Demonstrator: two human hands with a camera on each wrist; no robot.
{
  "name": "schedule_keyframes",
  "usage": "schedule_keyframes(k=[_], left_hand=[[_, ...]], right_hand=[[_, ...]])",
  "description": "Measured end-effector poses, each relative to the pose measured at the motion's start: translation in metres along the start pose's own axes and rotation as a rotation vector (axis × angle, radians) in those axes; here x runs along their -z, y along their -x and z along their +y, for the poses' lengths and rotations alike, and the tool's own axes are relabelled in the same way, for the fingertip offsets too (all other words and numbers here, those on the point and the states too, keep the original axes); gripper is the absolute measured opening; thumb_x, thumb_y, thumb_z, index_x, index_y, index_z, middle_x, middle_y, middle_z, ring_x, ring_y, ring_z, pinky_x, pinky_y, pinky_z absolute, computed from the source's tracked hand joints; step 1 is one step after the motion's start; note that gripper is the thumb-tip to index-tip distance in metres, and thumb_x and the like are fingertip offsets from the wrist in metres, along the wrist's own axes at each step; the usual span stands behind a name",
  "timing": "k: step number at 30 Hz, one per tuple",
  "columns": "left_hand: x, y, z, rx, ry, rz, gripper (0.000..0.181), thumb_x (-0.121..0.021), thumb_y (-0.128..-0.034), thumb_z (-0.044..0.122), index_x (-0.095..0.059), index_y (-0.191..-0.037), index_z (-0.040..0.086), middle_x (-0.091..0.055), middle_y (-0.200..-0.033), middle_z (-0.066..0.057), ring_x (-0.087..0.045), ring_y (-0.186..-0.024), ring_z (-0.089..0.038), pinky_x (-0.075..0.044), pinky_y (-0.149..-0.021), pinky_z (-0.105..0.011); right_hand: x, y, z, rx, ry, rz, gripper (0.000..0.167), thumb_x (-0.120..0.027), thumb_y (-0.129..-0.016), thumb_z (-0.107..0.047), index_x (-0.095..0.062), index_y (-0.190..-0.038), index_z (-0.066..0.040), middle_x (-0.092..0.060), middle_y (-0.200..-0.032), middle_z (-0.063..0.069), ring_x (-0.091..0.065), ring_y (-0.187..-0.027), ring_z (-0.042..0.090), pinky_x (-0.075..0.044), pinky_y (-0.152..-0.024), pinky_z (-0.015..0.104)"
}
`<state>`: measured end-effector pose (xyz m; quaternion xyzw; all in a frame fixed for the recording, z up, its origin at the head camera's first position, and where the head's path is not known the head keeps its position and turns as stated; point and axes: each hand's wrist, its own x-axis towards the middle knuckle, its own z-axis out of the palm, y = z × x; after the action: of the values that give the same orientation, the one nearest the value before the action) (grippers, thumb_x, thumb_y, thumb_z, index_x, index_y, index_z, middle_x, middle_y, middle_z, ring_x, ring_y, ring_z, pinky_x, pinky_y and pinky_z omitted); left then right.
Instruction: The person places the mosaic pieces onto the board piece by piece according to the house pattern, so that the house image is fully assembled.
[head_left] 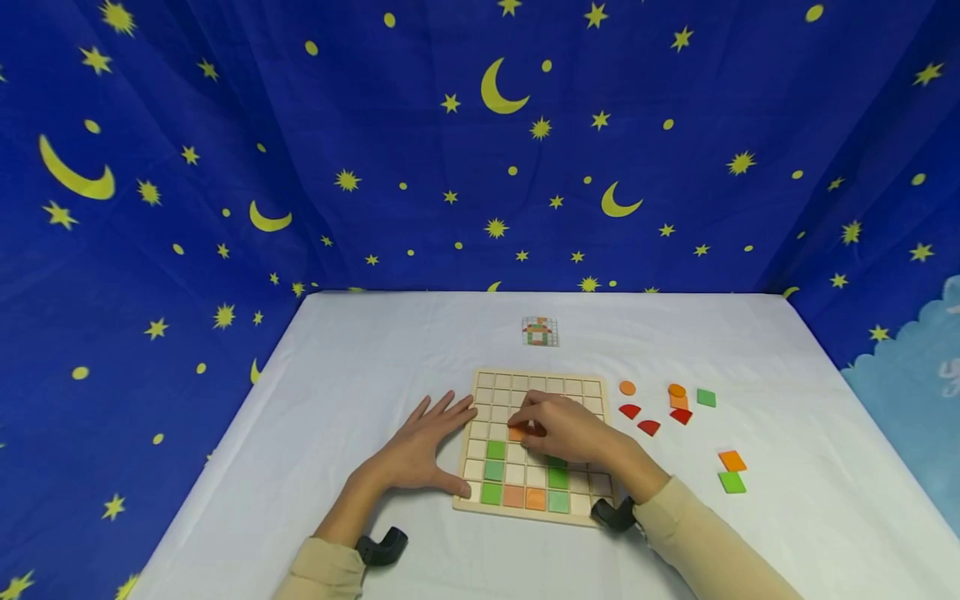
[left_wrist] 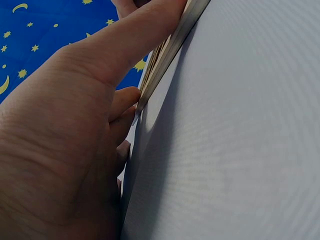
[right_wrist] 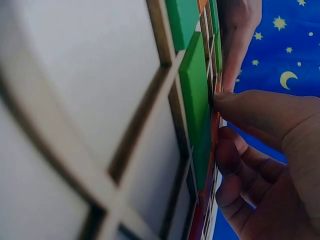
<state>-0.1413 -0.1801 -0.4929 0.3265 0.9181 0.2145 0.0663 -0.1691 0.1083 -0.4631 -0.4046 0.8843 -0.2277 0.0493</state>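
Note:
A wooden grid board [head_left: 542, 517] lies on the white table, with green and orange square tiles in its lower cells. My left hand [head_left: 414, 450] is spread along the board's left side, its thumb on the lower left corner and fingertips by the upper left edge. In the left wrist view, the thumb of that hand [left_wrist: 65, 125] rests on the board's rim [left_wrist: 172, 50]. My right hand [head_left: 573, 429] pinches an orange tile [head_left: 517, 433] at a middle cell. In the right wrist view, the curled fingers of this hand [right_wrist: 270, 160] meet the board beyond a green tile [right_wrist: 194, 85].
Right of the board lie orange circles [head_left: 627, 388], red quarter-round pieces [head_left: 648, 428], a green tile [head_left: 707, 397], and an orange tile [head_left: 732, 461] touching a light green one [head_left: 732, 482]. A small pattern card [head_left: 540, 332] lies behind the board. Blue star-patterned cloth [head_left: 420, 150] surrounds the table.

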Motion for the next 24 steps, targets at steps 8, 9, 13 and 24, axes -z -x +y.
schedule_keyframes(k=[8, 9, 13, 24], left_hand=[[0.0, 0.0, 0.0, 0.003, -0.005, 0.003, 0.118, -0.069, -0.059, 0.079, -0.029, -0.153, 0.02, -0.015, -0.16, 0.006, -0.006, -0.146, -0.022, 0.0, -0.116, -0.047], [0.0, 0.0, 0.0, 0.002, -0.004, 0.005, 0.118, -0.069, -0.0588, 0.079, -0.029, -0.153, 0.02, -0.016, -0.159, 0.005, -0.006, -0.146, -0.023, 0.0, -0.116, -0.048], [0.0, 0.0, 0.0, 0.004, -0.007, 0.006, 0.119, -0.069, -0.0583, 0.08, -0.029, -0.153, 0.02, -0.016, -0.159, 0.005, -0.006, -0.146, -0.022, 0.0, -0.116, -0.048], [0.0, -0.001, 0.001, 0.017, -0.001, -0.001, 0.119, -0.069, -0.0579, 0.08, -0.028, -0.153, 0.021, -0.015, -0.159, 0.006, -0.005, -0.146, -0.022, 0.001, -0.116, -0.048]], right_hand=[[0.003, 0.003, -0.001, -0.015, 0.004, 0.0, 0.022, -0.072, -0.087, -0.024, -0.074, -0.109, -0.02, -0.056, -0.093, -0.009, -0.05, -0.072, 0.005, -0.045, -0.062, 0.022], [0.003, 0.004, -0.001, -0.019, 0.006, 0.002, 0.022, -0.072, -0.087, -0.024, -0.074, -0.108, -0.02, -0.056, -0.093, -0.01, -0.05, -0.072, 0.005, -0.045, -0.062, 0.022], [0.007, 0.009, 0.002, -0.033, -0.002, 0.014, 0.021, -0.072, -0.087, -0.024, -0.073, -0.108, -0.021, -0.057, -0.094, -0.01, -0.051, -0.072, 0.006, -0.045, -0.062, 0.023], [0.017, 0.026, 0.011, -0.115, -0.026, 0.038, 0.023, -0.069, -0.088, -0.022, -0.072, -0.111, -0.021, -0.059, -0.097, -0.012, -0.051, -0.071, 0.004, -0.046, -0.063, 0.022]])
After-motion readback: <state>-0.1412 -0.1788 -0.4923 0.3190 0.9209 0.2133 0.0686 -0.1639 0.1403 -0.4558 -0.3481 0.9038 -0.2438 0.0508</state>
